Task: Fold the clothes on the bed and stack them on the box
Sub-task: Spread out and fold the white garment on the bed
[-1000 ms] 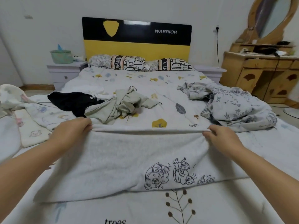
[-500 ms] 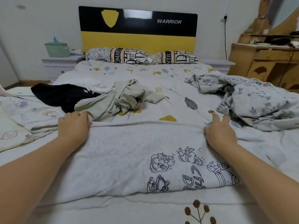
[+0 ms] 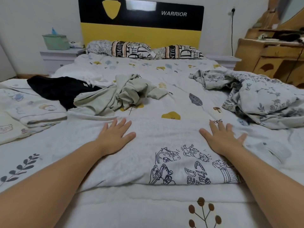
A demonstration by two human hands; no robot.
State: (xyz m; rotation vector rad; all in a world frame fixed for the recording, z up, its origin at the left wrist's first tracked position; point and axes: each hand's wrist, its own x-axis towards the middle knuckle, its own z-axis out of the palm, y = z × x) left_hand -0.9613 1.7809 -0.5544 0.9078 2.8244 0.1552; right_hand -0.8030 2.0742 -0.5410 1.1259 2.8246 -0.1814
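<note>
White cartoon-print garment (image 3: 164,145) flat on bed (image 3: 164,73)

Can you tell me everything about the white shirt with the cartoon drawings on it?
The white shirt looks like soft cotton. It lies spread flat across the near part of the bed, with black outline cartoons printed at its near right. The edge nearest the camera is folded and a little puffy. The left hand and right hand press down on it with straight, spread fingers, as if smoothing it.
</note>
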